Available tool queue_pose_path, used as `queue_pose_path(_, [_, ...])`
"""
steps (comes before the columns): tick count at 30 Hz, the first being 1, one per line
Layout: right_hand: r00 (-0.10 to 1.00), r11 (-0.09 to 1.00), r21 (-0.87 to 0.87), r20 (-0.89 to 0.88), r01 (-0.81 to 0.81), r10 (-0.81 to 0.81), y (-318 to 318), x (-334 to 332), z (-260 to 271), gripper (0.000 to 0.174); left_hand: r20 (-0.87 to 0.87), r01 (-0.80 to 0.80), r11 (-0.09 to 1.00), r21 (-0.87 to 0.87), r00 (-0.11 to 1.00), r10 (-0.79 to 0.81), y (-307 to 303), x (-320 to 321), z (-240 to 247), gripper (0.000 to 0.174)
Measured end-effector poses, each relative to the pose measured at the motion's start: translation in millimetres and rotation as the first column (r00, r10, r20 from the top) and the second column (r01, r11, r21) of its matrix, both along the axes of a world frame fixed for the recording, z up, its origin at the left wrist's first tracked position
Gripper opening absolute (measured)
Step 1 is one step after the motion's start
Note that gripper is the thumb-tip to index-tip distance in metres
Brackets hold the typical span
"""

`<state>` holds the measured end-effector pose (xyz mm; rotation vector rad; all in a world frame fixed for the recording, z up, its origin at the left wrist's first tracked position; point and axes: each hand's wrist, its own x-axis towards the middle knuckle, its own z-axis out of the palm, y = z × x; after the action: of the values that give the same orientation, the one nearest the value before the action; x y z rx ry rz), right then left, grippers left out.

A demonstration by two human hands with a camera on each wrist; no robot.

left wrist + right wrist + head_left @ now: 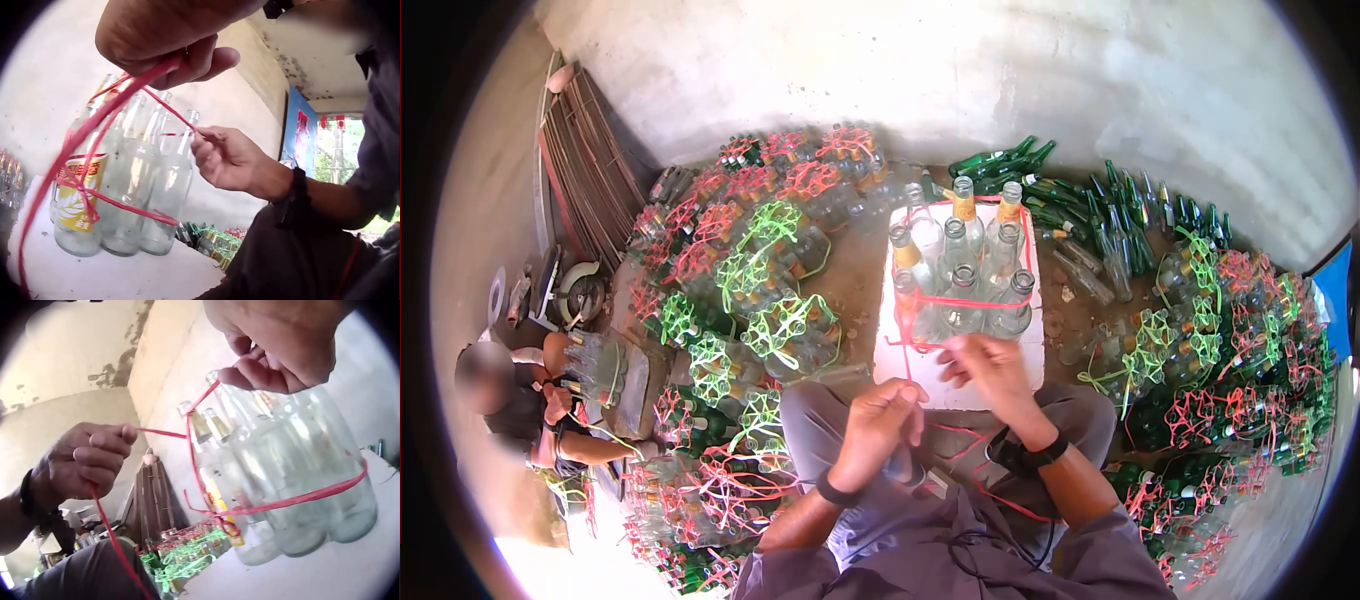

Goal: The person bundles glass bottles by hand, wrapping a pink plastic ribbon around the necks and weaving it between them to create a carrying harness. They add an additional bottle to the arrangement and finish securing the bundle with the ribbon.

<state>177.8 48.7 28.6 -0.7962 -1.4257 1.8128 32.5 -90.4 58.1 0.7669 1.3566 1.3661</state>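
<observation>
A cluster of clear glass bottles (963, 318), some with yellow labels, stands upright on a white block (900, 372). Red plastic strapping (975, 302) runs round their lower sides and is crossed near one corner. My left hand (874, 428) grips a length of that strapping in front of the cluster, with a loose tail hanging below the fist. To its right, my right hand (998, 382) pinches another stretch close to the near bottles. In the left wrist view, the strapping runs from the left hand (169, 40) to the right fingertips (199, 134).
Bundled bottles with red and green strapping (775, 330) line the floor on the left, with more bundles (1215, 340) on the right. Loose green bottles (1120, 220) lie by the back wall. Another person (530, 400) sits at far left beside bottles.
</observation>
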Motion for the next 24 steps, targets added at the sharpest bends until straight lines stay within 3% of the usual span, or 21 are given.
queue_pose_path(2, [0.997,0.997,0.044,-0.043,-0.068,0.07,-9,-26,8,0.027,0.024,0.038,0.999,0.018,0.999,-0.038,-2,2,-8,0.027])
queue_pose_path(4, [0.988,0.988,0.093,-0.082,-0.126,0.134,-10,-43,22,0.027,-0.175,0.111,0.993,0.043,0.979,-0.102,-1,-1,-21,0.024])
queue_pose_path(6, [0.995,0.976,-0.195,-0.022,-0.099,0.096,-8,-51,43,0.024,-0.131,0.141,0.988,0.055,0.982,-0.133,-1,-6,-22,0.022])
queue_pose_path(7, [0.997,0.976,-0.22,0.07,-0.001,0.017,-3,-55,41,0.019,-0.256,0.137,0.987,0.086,0.96,-0.111,0,-10,-18,0.02])
queue_pose_path(8, [0.997,0.976,-0.219,0.071,-0.001,0.017,-1,-56,38,0.019,-0.376,0.136,0.984,0.118,0.923,-0.083,3,-13,-15,0.02])
queue_pose_path(9, [0.998,0.982,-0.181,-0.001,0.054,-0.055,0,-56,36,0.019,-0.237,-0.032,0.985,0.169,0.969,0.072,8,-15,-12,0.023])
queue_pose_path(10, [0.989,0.983,-0.147,-0.074,0.113,-0.125,1,-55,34,0.019,-0.14,-0.093,0.972,0.215,0.982,0.125,9,-30,-14,0.028])
queue_pose_path(12, [0.989,0.985,-0.128,-0.077,0.116,-0.127,0,-52,27,0.019,-0.233,-0.132,0.932,0.339,0.948,0.219,31,-48,-18,0.044])
queue_pose_path(13, [0.993,0.994,-0.034,-0.05,0.105,-0.106,2,-53,19,0.019,-0.231,-0.133,0.931,0.339,0.948,0.219,42,-51,-15,0.044])
queue_pose_path(15, [0.996,0.994,0.064,-0.021,0.088,-0.087,5,-55,9,0.019,-0.562,-0.075,0.94,0.333,0.785,0.262,66,-52,-10,0.067])
queue_pose_path(16, [0.995,0.993,0.07,-0.05,0.092,-0.089,6,-56,8,0.019,-0.56,-0.076,0.939,0.337,0.785,0.265,77,-53,-10,0.067])
queue_pose_path(18, [0.993,0.992,0.076,-0.079,0.097,-0.091,6,-55,11,0.019,-0.793,0.037,0.957,0.287,0.57,0.216,97,-56,-17,0.084])
queue_pose_path(19, [0.997,0.992,0.099,-0.03,0.076,-0.073,7,-52,19,0.018,-0.748,0.031,0.964,0.265,0.637,0.185,110,-57,-27,0.093])
queue_pose_path(22, [0.997,0.988,0.139,0.022,0.07,-0.073,10,-51,14,0.018,-0.735,0.099,0.929,0.357,0.643,0.214,128,-58,-42,0.1])
queue_pose_path(24, [0.996,0.986,0.148,0.029,0.08,-0.085,8,-46,8,0.018,-0.709,0.067,0.949,0.308,0.681,0.183,131,-52,-43,0.101])
